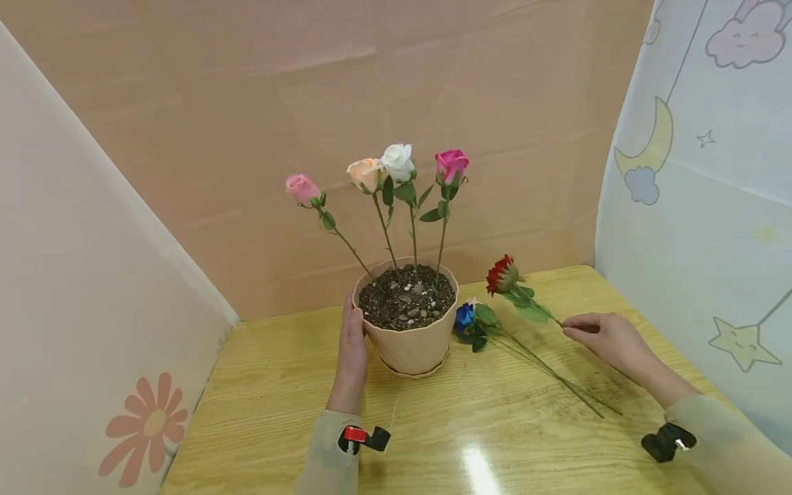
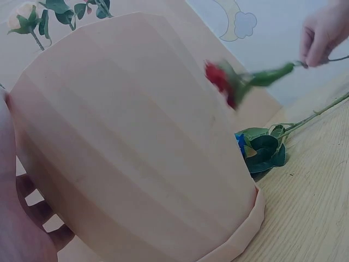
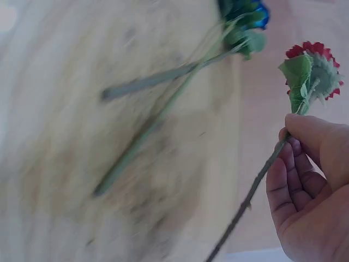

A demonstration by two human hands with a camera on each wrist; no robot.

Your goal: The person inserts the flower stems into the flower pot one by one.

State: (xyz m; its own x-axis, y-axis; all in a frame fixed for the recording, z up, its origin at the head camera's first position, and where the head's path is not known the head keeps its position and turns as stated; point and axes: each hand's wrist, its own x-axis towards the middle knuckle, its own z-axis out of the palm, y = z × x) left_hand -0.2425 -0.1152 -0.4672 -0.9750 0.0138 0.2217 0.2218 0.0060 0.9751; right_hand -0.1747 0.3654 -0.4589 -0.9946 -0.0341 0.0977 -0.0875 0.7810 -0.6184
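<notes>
My left hand (image 1: 353,344) rests along the left side of a beige flowerpot (image 1: 411,347), its fingers reaching behind the wall in the left wrist view. Dark soil (image 1: 396,302) with pebbles fills the pot. In it stand a light pink rose (image 1: 302,189), a peach rose (image 1: 365,174), a white rose (image 1: 398,162) and a deep pink rose (image 1: 451,165). To the right, my right hand (image 1: 609,340) pinches the stem of a red flower (image 1: 502,275) between thumb and fingers. The bloom points left toward the pot, above the table; its lower stem shows in the right wrist view (image 3: 240,213).
Beside the pot, a blue flower (image 1: 465,317) lies on the wooden table (image 1: 278,412), with a pale bloom partly hidden behind it. Their long stems (image 1: 557,377) stretch toward the front right. Soil crumbs mark the wood there. Cloth walls (image 1: 247,103) stand behind and at both sides.
</notes>
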